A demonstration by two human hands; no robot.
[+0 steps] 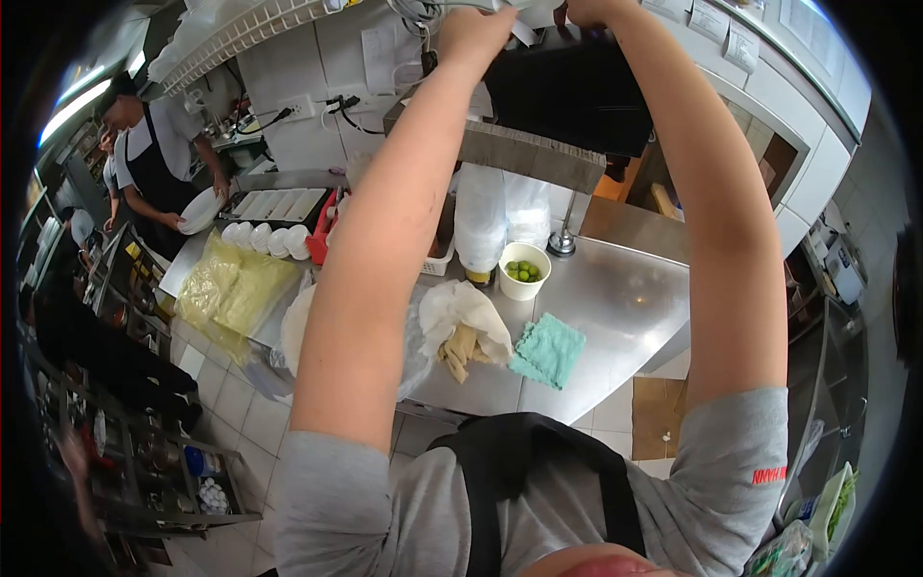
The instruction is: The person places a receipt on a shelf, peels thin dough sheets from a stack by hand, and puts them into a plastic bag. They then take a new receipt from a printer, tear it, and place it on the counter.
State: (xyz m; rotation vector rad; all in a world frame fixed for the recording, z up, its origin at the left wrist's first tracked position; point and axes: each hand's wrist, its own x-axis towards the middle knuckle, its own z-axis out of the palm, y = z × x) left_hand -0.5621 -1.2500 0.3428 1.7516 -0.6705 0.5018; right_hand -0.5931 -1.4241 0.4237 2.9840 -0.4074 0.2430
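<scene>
Both arms reach up to the top of the view, over a wooden shelf (pixel 529 154). My left hand (pixel 474 37) is closed, its fingertips at a white paper slip (pixel 524 33) beside a black box-like device (pixel 572 91) on the shelf. My right hand (pixel 594 12) is at the device's upper right, partly cut off by the frame edge, with its fingers curled; what they hold is hidden. Cables (pixel 415 12) hang close to my left hand.
On the steel counter (pixel 625 298) below are a tub of green limes (pixel 524 271), a teal cloth (pixel 548 351), crumpled white paper (pixel 471 313), plastic cups (pixel 481 216) and a yellowish plastic bag (pixel 231 288). A person in a black apron (pixel 159 144) holds white plates (pixel 202 210) at left.
</scene>
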